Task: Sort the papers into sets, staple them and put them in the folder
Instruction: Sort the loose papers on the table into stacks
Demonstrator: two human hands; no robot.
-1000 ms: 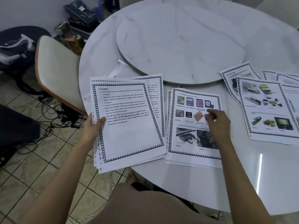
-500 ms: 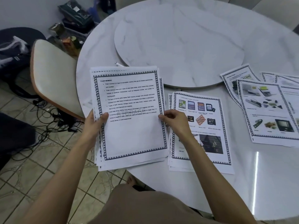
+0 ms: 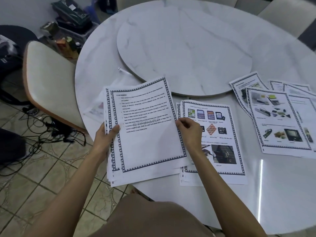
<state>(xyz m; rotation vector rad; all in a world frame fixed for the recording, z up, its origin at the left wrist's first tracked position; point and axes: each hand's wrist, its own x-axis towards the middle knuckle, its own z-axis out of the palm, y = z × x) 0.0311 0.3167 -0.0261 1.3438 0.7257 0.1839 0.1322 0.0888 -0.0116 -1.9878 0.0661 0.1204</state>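
Lifted since before, top sheet (image 3: 147, 127) — pinched by right hand (image 3: 188, 130) — left hand (image 3: 106, 135) grips stack (image 3: 111, 175) beside picture pile (image 3: 222, 175).

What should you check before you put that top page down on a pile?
1. Left hand grips the held stack at its left edge: ok.
2. Right hand pinches the top "Flash Memory" sheet's right edge: ok.
3. Only one sheet pinched: cannot tell.
4. Memory-card picture pile lies flat on the round table, reachable: ok.
5. Right-hand piles are tidy: not ok, fanned and overlapping.
6. Stapler and folder in sight: not ok, neither is visible.
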